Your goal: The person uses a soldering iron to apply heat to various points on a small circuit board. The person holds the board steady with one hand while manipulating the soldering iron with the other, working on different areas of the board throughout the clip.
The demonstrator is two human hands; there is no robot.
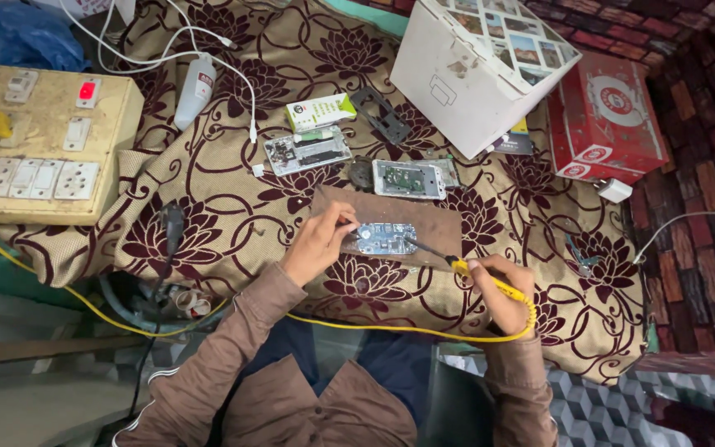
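A small blue circuit board (385,238) lies on a brown board (424,217) over a flowered cloth. My left hand (318,242) rests on the left end of the circuit board, holding something thin between its fingertips against it. My right hand (496,290) grips a yellow-handled soldering iron (465,266), whose dark tip reaches to the right edge of the circuit board. The iron's yellow cord (391,329) runs back under my arms.
An opened phone body (308,151), a second opened phone (410,179), a dark frame (381,115), a white-green small box (319,111), a white bottle (194,89), a white carton (473,66), a red box (610,116), a switchboard (43,145) at left.
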